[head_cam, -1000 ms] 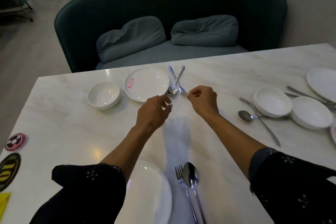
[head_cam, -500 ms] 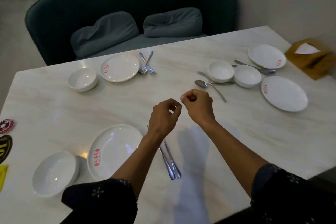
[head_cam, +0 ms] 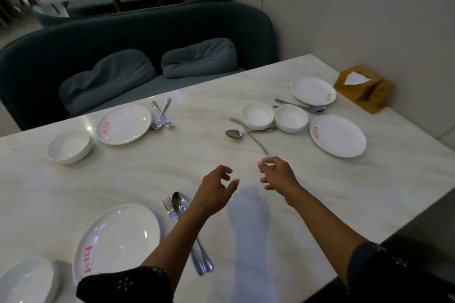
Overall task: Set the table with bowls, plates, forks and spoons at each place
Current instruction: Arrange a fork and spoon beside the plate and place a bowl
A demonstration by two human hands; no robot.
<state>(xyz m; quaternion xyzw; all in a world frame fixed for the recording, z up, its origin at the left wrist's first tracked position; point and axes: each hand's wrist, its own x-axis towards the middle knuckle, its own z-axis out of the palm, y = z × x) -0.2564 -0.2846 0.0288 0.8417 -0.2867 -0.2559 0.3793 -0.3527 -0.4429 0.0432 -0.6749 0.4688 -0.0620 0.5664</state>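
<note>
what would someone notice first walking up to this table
Probably the untidy cluster at the far right: two bowls pushed together between two plates, with a spoon lying loose in front. Next, both empty hands, left and right, reaching toward it over the marble table.

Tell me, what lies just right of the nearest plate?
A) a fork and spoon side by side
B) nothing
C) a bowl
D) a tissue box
A: a fork and a spoon lie side by side, just right of the nearest plate.
</note>
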